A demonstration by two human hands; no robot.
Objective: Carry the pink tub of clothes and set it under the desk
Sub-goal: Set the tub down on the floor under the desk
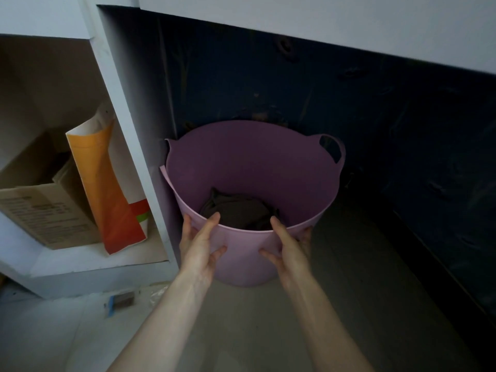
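Under the desk [308, 25], both hands [200, 248] [288, 249] grip the pink tub's [241, 162] near rim.

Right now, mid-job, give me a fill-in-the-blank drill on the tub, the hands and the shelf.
1. Both hands, left hand and right hand, grip the near rim of the ____ tub.
2. The clothes in the tub are ____ in colour.
3. The tub's looped handle shows on its ____ side.
4. On the shelf left of the tub, an orange bag leans beside a cardboard ____.

Missing words: pink; dark; right; box
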